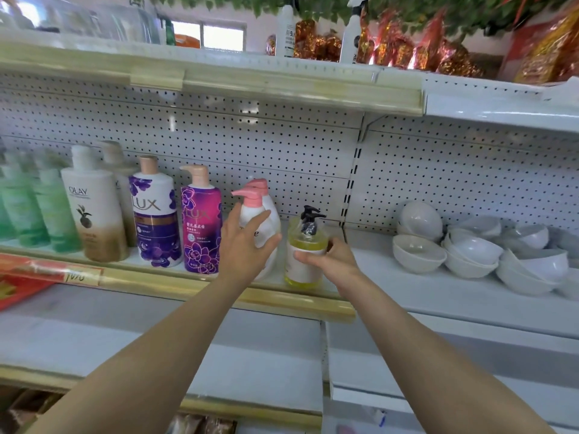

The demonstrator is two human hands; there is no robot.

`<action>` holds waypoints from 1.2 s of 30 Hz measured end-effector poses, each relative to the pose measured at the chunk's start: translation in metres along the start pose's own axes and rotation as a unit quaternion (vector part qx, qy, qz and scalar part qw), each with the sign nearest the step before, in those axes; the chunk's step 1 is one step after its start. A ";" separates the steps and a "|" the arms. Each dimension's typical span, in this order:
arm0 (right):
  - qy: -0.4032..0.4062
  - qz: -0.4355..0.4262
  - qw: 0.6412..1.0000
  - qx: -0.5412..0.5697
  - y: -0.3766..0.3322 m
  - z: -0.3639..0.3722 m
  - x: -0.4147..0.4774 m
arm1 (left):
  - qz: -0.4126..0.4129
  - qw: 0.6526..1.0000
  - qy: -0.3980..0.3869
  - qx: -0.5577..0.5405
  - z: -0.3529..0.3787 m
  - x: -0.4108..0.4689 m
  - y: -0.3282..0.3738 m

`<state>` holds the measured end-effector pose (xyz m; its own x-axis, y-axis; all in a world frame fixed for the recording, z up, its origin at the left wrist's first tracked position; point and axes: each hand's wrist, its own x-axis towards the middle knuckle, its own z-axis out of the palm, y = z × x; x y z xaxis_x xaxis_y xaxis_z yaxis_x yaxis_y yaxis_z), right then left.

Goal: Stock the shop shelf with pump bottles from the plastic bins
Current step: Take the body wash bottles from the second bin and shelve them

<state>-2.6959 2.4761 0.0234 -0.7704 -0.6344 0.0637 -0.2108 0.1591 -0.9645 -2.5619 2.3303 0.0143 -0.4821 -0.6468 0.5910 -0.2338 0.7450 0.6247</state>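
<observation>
A row of pump bottles stands on the middle shelf [175,270]. My right hand [332,256] is wrapped around a yellow pump bottle with a black pump [305,245], which stands at the right end of the row. My left hand [247,242] lies with spread fingers against a white bottle with a pink pump [266,217]; a second one like it stands right behind. Left of these are a magenta Lux bottle [202,220], a purple and white Lux bottle [155,214] and a white and gold Olay bottle [92,208]. No plastic bins are in view.
Green bottles [34,208] fill the shelf's far left. Stacked white bowls [476,245] sit on the shelf section to the right. A perforated back panel [282,151] is behind the row. The upper shelf [250,86] holds spray bottles and red-gold packets. A lower shelf edge [250,408] runs below.
</observation>
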 end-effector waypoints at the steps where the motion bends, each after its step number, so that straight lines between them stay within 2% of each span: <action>1: 0.011 -0.003 1.000 -0.007 0.004 0.004 0.001 | 0.005 1.000 0.003 0.000 0.000 -0.001 -0.001; 7: 0.041 0.000 0.998 -0.047 0.014 0.010 0.013 | 0.004 1.000 0.015 -0.007 0.001 -0.002 0.000; 22: -0.047 -0.014 0.994 -0.102 0.020 -0.001 0.026 | -0.016 1.000 -0.010 0.010 -0.003 -0.007 0.005; 30: -0.080 -0.003 0.979 -0.186 0.003 -0.004 0.009 | -0.040 0.994 -0.080 0.059 -0.026 -0.008 0.020; 33: -0.020 -0.012 0.970 -0.240 -0.005 -0.004 -0.010 | -0.041 0.994 -0.091 0.040 -0.042 -0.018 0.018; 36: 0.058 -0.055 0.951 -0.298 -0.020 0.005 -0.035 | -0.038 0.993 -0.090 0.059 -0.064 -0.029 0.010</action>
<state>-2.6613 2.4913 0.0388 -0.7775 -0.5902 0.2172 -0.5715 0.5188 -0.6358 -2.4963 2.3465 0.0360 -0.6001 -0.6703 0.4366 -0.3672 0.7157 0.5941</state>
